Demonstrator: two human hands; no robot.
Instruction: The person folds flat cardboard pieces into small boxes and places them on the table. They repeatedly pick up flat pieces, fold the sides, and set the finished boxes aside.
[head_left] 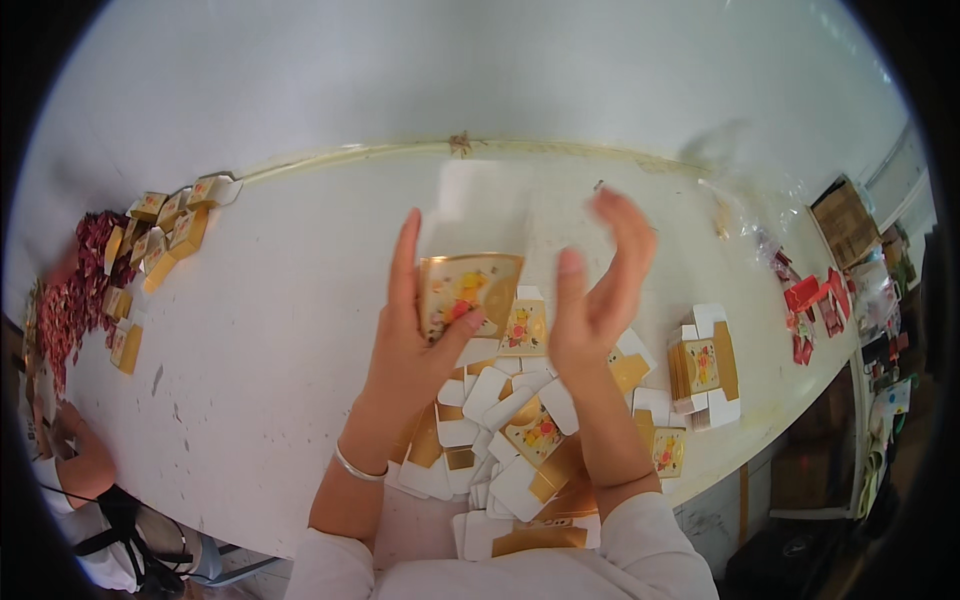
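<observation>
My left hand [408,325] grips a small gold carton [468,290] with a yellow and red picture on its front, thumb across the face and fingers behind the left edge. The carton's upper flap area is a white blur. To its right, my right hand [600,290] is raised with fingers apart and nothing in it, blurred at the fingertips. Below both hands lies a loose heap of flat, unfolded gold and white cartons [535,430], partly hidden by my forearms.
A neat stack of flat cartons [703,365] stands at the right. Folded gold boxes [185,230] lie at the far left beside a heap of dark red pieces [80,290]. Another person's arm [85,455] shows at lower left. Red items [815,300] and clear plastic lie far right.
</observation>
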